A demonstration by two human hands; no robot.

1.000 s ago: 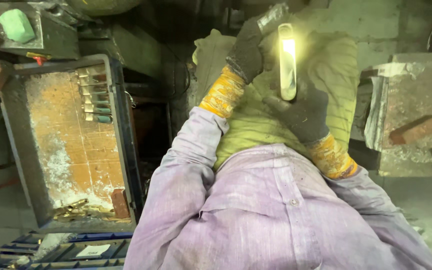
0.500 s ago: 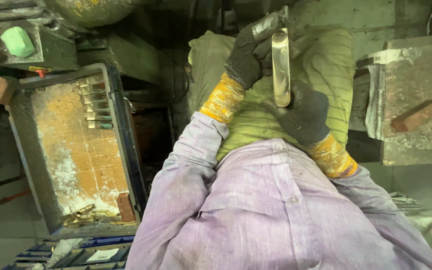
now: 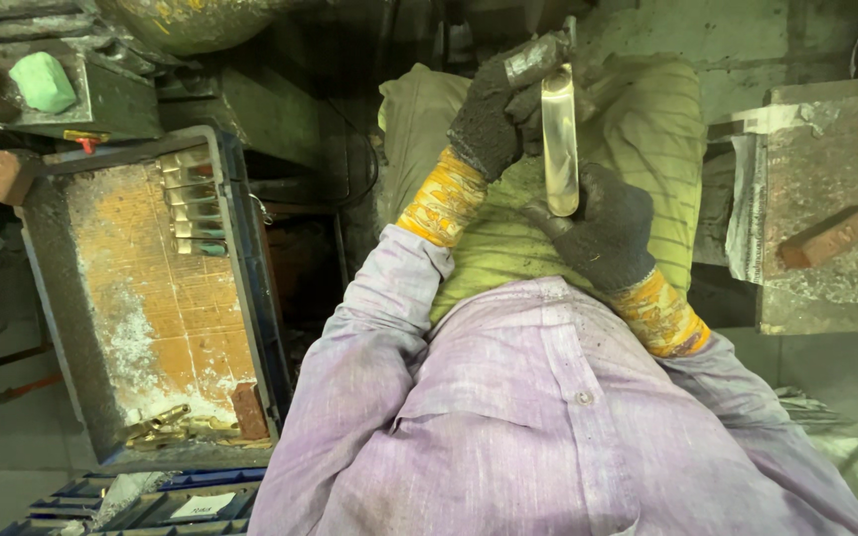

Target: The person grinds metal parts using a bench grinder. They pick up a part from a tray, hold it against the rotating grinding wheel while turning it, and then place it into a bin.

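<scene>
Both my hands wear black gloves with orange-yellow cuffs. Between them I hold a long, polished, brass-coloured metal bar upright over a yellow-green striped cloth on my lap. My left hand grips the bar's upper end, where a short grey metal piece sticks out by the fingers. Around the bar's lower end closes my right hand. Lilac shirt sleeves fill the lower part of the view.
A blue-rimmed tray at the left holds a row of brass pieces, several more at its near end and a brick. A green block lies on a machine at top left. A brick rests on the dusty metal table at right.
The bright glare on the bar has faded. Both hands and the bar have shifted slightly upward in the view, still gripping it at both ends.
</scene>
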